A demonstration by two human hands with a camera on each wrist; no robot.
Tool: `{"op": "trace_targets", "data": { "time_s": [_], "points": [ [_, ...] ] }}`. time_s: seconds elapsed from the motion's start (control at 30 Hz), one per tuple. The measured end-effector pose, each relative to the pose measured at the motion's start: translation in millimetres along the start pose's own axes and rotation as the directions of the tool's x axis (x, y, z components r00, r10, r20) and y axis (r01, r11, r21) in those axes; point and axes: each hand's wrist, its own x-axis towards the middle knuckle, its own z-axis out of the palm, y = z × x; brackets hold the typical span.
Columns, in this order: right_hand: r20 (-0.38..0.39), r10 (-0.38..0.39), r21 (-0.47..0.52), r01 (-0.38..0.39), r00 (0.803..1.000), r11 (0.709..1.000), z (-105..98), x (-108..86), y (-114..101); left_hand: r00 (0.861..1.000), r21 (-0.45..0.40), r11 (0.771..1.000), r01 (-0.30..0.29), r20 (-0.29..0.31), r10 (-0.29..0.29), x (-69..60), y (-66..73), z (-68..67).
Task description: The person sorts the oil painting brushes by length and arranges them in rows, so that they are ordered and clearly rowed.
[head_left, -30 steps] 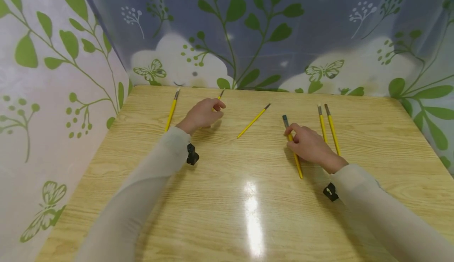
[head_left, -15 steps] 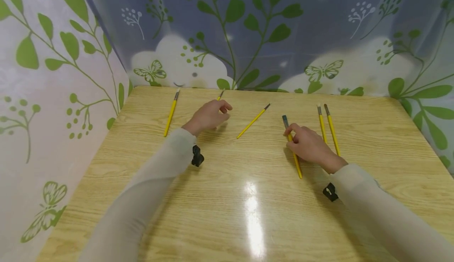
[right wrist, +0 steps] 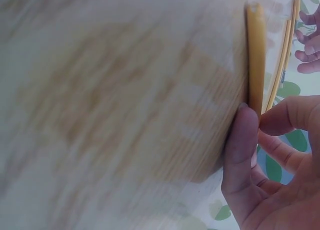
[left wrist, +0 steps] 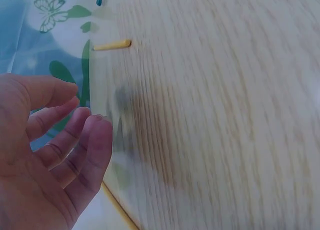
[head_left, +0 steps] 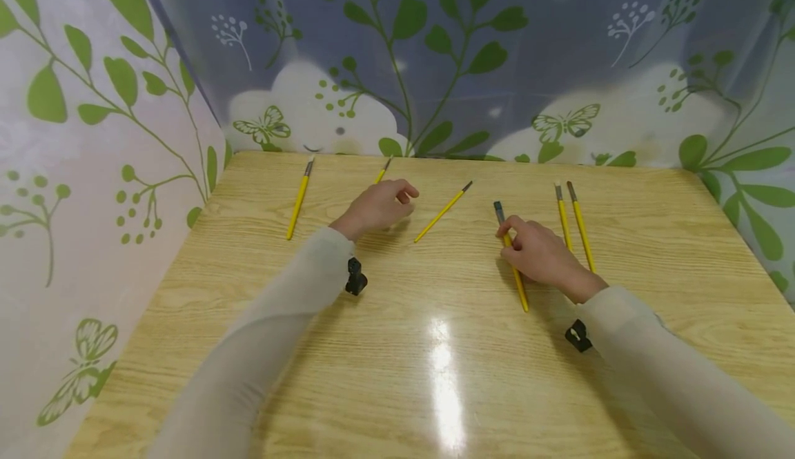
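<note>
- On the right half of the table [head_left: 348, 383], the right hand [head_left: 540, 252] pinches the dark-tipped brush [head_left: 522, 293] between thumb and forefinger; its bristles point toward the far edge and its handle end slants toward the person.
- I cannot tell whether that brush rests fully on the wood.
- Just right of that hand, the pale-tipped brush [head_left: 562, 217] and the brown-tipped brush [head_left: 582, 228] run side by side, leaving the hand little sideways room; the hand hides part of the nearer one.
- Left of centre, the left hand [head_left: 380, 205] holds nothing; its fingers curve loosely, with a gap to the thumb, over the wood.
- Between the hands lies the middle brush [head_left: 444, 212], slanted, near the left fingertips, with wood on both sides of it.
- Behind the left hand, the partly hidden brush [head_left: 381, 174] has its tip at the far edge, by the leaf-patterned cloth [head_left: 559, 45].
- Farther left, the leftmost brush [head_left: 299, 203] also reaches almost to that edge.
- From the wrists toward the person, a broad stretch of wood carries a bright reflection [head_left: 444, 383].
</note>
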Motion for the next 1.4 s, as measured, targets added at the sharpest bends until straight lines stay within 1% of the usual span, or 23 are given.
{"op": "trace_targets", "data": {
  "time_s": [0.13, 0.27, 0.53, 0.63, 0.8, 0.93, 1.13, 1.23, 1.4],
  "points": [
    [-0.001, 0.003, 0.001, -0.003, 1.0, 1.0, 0.1, -0.4, 0.7, 1.0, 0.006, 1.0, -0.013, 0.003, 0.013, 3.0, 4.3, 5.5],
    [-0.002, 0.007, -0.001, -0.007, 1.0, 1.0, 0.6, -0.3, 2.2, 1.0, 0.031, 0.999, -0.026, 0.001, 0.026, 7.6, 7.1, 11.9],
    [-0.007, 0.003, 0.002, -0.003, 1.0, 1.0, 1.3, -0.4, 3.7, 0.999, 0.028, 1.0, -0.01, 0.035, 0.009, 14.8, 13.2, 20.9],
    [-0.01, 0.0, 0.004, 0.0, 1.0, 1.0, 1.1, -0.7, 3.4, 0.999, 0.046, 0.999, -0.013, 0.035, 0.011, 17.0, 15.1, 23.5],
    [-0.01, -0.004, 0.011, 0.004, 1.0, 1.0, 0.9, -0.8, 2.9, 1.0, 0.112, 0.993, -0.024, 0.008, 0.024, 21.6, 19.5, 28.3],
    [-0.014, -0.002, 0.01, 0.002, 1.0, 1.0, 0.6, -0.9, 2.6, 1.0, 0.174, 0.984, -0.02, -0.017, 0.024, 26.2, 25.5, 33.6],
    [-0.018, 0.007, 0.003, -0.007, 1.0, 1.0, 0.3, -1.1, 2.0, 0.998, 0.264, 0.964, 0.013, -0.058, 0.002, 31.2, 39.2, 43.0],
    [-0.017, 0.007, 0.003, -0.007, 1.0, 1.0, 0.4, -0.8, 1.9, 0.997, 0.321, 0.946, 0.048, -0.078, -0.024, 34.4, 44.3, 47.6],
    [-0.019, 0.006, 0.002, -0.006, 1.0, 1.0, 0.6, 0.1, 1.8, 0.991, 0.404, 0.908, 0.105, -0.121, -0.061, 40.0, 49.6, 54.9]
  ]
}}
